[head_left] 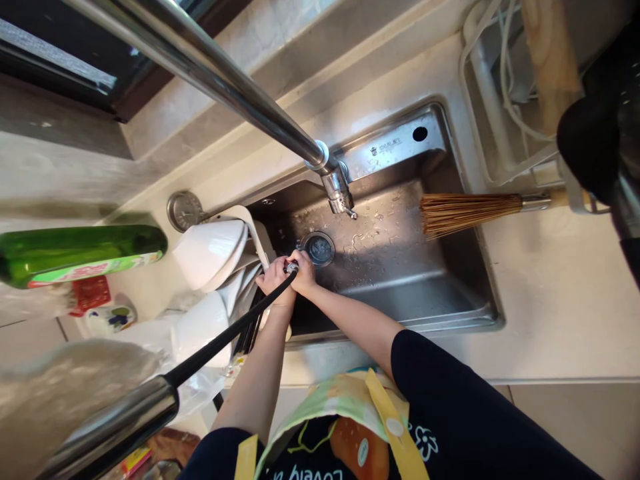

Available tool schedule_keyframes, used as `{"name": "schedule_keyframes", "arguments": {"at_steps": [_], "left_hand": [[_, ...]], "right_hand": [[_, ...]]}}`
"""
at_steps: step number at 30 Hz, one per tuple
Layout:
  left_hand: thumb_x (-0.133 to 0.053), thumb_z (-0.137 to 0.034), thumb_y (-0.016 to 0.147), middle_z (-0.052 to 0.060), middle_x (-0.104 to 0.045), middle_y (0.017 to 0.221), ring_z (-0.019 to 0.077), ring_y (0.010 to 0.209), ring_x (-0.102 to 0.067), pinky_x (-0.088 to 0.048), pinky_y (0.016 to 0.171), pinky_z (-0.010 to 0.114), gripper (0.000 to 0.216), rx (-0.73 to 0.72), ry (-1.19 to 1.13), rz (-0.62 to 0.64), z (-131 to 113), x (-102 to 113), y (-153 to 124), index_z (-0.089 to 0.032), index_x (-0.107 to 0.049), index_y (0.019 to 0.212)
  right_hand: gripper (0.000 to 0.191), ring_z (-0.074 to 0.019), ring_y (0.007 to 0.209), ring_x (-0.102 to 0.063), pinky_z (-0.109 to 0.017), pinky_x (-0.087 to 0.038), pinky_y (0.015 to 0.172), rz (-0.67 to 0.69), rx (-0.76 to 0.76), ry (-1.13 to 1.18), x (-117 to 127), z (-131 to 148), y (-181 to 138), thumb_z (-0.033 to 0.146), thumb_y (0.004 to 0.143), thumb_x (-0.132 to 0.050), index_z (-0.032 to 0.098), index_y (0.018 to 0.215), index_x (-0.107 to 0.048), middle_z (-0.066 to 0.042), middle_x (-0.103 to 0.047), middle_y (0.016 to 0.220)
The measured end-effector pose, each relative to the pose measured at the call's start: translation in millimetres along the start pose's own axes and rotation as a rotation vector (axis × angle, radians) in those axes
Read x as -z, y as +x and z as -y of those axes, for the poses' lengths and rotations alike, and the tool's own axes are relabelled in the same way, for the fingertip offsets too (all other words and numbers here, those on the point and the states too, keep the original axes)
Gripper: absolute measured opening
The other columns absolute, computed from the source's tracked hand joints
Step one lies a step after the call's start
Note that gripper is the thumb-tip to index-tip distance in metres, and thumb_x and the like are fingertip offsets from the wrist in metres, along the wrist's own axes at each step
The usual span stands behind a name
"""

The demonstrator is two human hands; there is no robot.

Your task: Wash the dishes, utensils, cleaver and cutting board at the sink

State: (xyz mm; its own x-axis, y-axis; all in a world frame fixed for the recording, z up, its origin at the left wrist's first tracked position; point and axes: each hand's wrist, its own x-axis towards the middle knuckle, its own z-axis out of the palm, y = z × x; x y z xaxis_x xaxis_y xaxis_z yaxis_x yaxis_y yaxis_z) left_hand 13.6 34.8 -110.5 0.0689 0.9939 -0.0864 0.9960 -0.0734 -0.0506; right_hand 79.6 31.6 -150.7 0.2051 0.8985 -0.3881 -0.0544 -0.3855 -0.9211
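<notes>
Pale stone tabletop point(565, 313) surrounds a steel sink point(430, 303), below a dark-framed window point(55, 57) at the upper left. At the sink's left edge, near the drain point(319, 249), the left hand point(274, 275) and right hand point(304, 268) meet, their fingers closed about the metal fitting point(292, 267) that ends a black hose point(230, 331). This hose slants in from a shiny tube point(125, 420) at the lower left, passing in front of the left forearm. White bowls point(213, 250) lean together just beyond the sink's left edge, close to the left hand; farther left are a round metal disc point(184, 211) and a green bottle point(90, 250). A chrome tap point(336, 187) reaches over the sink's back edge, above the hands. Brush bristles point(465, 212) overhang the right edge, well apart from both hands.
</notes>
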Motion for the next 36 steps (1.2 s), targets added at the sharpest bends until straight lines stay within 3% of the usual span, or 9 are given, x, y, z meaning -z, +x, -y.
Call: {"name": "schedule_keyframes", "arguments": {"at_steps": [14,36], "left_hand": [[-0.042,-0.029,0.095,0.011,-0.069,0.114,0.0255,0.097,-0.062,-0.032,0.080,0.036,0.031,-0.017,0.039,-0.125,-6,-6,15,-0.018,-0.063,0.115],[-0.039,-0.029,0.095,0.011,-0.066,0.121,0.0251,0.094,-0.060,-0.030,0.081,0.038,0.035,-0.067,0.000,-0.087,-26,4,22,-0.018,-0.061,0.120]], "right_hand": [[0.011,-0.0138,0.077,-0.050,-0.023,-0.041,0.071,-0.010,0.101,0.033,5,7,17,0.020,0.079,-0.055,0.022,0.073,-0.046,0.001,-0.049,0.081],[0.011,-0.0150,0.080,-0.049,-0.025,-0.042,0.074,-0.057,0.152,-0.018,17,3,27,0.018,0.078,-0.057,0.022,0.074,-0.047,0.000,-0.046,0.081]]}}
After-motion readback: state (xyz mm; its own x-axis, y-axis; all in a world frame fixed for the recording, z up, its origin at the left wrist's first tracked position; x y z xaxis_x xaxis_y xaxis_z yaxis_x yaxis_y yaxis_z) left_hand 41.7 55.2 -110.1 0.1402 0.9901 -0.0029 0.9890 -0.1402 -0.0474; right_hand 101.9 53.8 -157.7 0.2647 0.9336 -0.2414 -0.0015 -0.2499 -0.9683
